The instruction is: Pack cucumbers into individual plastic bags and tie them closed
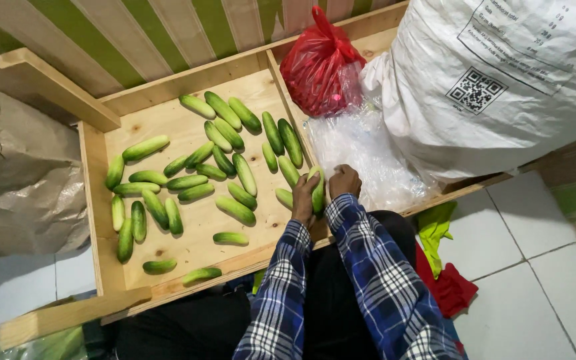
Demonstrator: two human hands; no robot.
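Observation:
Several green cucumbers [198,173] lie scattered in a shallow wooden crate [95,200]. My left hand [303,198] reaches over the crate's right divider and is closed around one pale green cucumber [317,190] held nearly upright against that divider. My right hand [345,180] rests just right of it, fingers curled, touching the clear plastic sheet [361,150] in the neighbouring compartment. Both arms wear blue plaid sleeves.
A tied red plastic bag [321,67] sits at the back of the right compartment. A large white woven sack [495,80] leans over it. Crumpled brown paper [21,180] lies left of the crate. Green and red cloth [438,253] lies on the white tiled floor.

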